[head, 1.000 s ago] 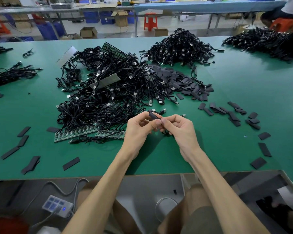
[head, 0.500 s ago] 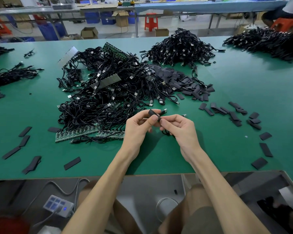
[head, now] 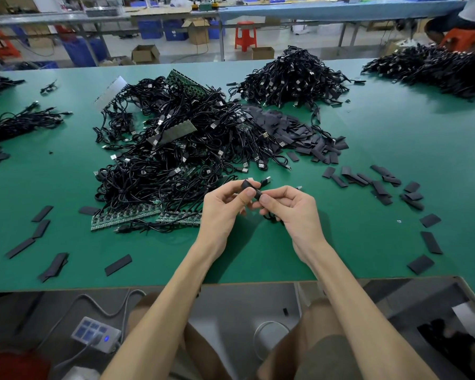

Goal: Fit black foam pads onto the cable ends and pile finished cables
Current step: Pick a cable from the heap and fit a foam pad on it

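Note:
My left hand (head: 225, 207) and my right hand (head: 291, 209) meet above the green table (head: 381, 149), close to its front edge. Between their fingertips sits a black foam pad (head: 251, 187), pinched by both thumbs and forefingers. A black cable (head: 270, 216) runs under my right palm, mostly hidden, and a plug end (head: 266, 181) pokes out just beyond the pad. A big tangle of black cables (head: 176, 149) lies right behind my hands. Loose foam pads (head: 310, 133) are heaped to its right. Another cable pile (head: 294, 75) sits farther back.
Single pads lie scattered at right (head: 381, 185) and at front left (head: 41, 229). Green circuit strips (head: 124, 218) stick out under the tangle. More cables lie at far left (head: 19, 124) and far right (head: 436, 69). A power strip (head: 95, 334) lies below the table edge.
Both hands have lifted slightly away from me with the pad. The pad has turned between the fingers, showing a rounder end toward the left.

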